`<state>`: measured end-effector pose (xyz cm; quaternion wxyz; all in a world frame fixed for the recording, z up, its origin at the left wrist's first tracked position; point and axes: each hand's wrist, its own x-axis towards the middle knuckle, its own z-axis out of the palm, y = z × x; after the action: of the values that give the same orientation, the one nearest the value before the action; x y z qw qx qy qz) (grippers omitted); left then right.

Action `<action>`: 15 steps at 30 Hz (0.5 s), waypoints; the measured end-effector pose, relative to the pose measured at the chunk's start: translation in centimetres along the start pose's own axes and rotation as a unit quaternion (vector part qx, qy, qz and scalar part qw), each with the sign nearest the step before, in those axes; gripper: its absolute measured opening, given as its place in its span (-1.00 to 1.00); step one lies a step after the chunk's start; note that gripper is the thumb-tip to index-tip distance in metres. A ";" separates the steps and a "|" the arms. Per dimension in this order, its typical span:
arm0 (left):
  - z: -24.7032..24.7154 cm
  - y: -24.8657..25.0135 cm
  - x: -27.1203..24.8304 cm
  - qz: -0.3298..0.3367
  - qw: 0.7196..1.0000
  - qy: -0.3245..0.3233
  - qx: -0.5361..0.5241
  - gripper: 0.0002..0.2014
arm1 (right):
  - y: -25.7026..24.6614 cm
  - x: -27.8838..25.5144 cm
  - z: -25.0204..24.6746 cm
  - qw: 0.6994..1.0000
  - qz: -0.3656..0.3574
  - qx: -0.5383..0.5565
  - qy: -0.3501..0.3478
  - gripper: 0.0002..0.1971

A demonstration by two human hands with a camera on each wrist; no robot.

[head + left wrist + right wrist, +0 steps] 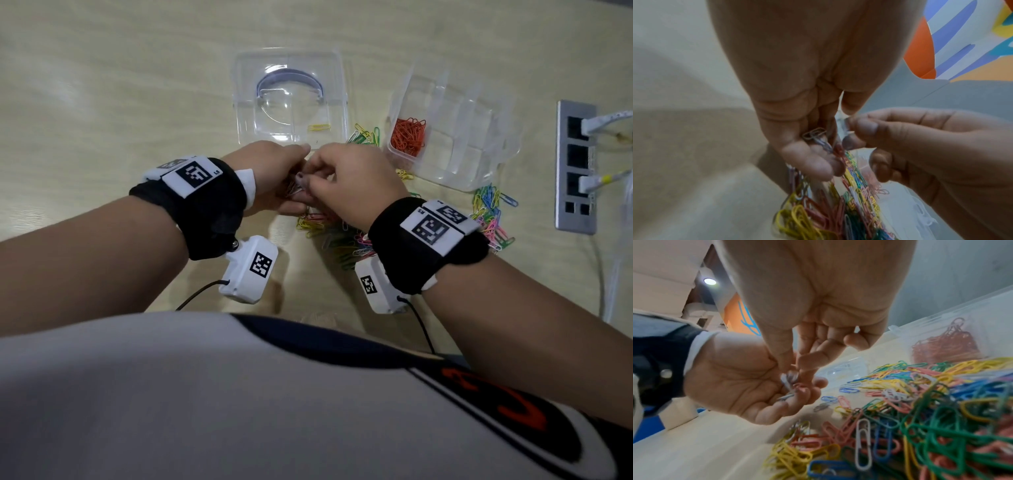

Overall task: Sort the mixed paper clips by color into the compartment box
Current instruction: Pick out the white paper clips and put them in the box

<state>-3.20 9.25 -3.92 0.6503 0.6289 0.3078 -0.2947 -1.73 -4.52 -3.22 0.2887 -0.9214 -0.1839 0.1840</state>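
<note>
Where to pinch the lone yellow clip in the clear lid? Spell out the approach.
Pinch the yellow clip across its two long sides, at mid-length, coming straight down from above. It lies flat and alone on the lid's floor, clear of the handle, so fingers probably fit either side.

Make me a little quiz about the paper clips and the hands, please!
1. True or false: the compartment box already holds orange clips.
2. Which hand cups a few clips in its palm: A) left hand, B) right hand?
3. Fill in: one ____ clip lies in the clear lid.

Key: 1 true; 2 A; 3 yellow.
</note>
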 end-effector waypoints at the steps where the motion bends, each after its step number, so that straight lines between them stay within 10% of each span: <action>1: -0.1 0.0 0.0 -0.001 1.000 0.004 -0.002 -0.72 | 0.0 0.1 0.1 1.000 -0.006 0.009 0.009 -0.84; 15: -3.1 -0.4 -0.1 -0.008 1.000 0.016 0.014 -0.87 | 1.3 1.9 1.7 0.958 -0.064 -0.277 -0.043 -0.79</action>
<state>-3.68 12.28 -4.12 0.6340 0.6399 0.3193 -0.2942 -0.59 -3.89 -5.71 0.0255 -0.9428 -0.2982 0.1469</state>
